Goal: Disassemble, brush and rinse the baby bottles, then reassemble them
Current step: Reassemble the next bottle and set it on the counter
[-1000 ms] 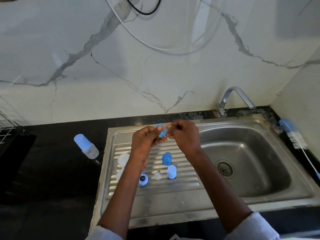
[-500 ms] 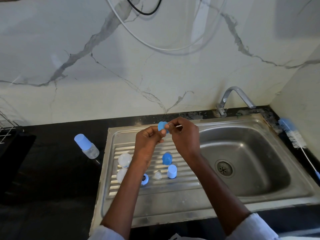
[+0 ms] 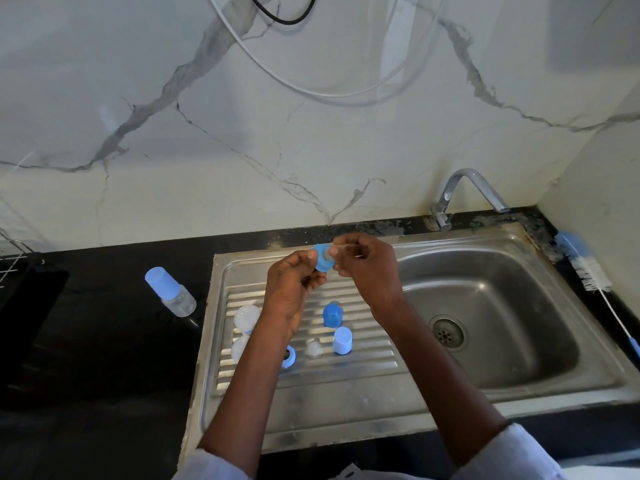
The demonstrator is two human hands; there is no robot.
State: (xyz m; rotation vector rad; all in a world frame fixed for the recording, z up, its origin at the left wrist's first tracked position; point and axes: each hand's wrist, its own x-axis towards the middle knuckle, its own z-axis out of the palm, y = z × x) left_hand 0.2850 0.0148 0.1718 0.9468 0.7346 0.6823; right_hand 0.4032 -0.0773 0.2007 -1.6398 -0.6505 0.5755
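Bottle parts [image 3: 342, 340] lie on steel drainboard [image 3: 346, 403] beside black counter [image 3: 104, 358].

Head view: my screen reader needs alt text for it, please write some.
Over a steel sink's drainboard, a person's left hand holds a blue bottle ring while the right hand pinches a clear teat at it. Loose bottle parts lie below; a capped bottle lies on the black counter.
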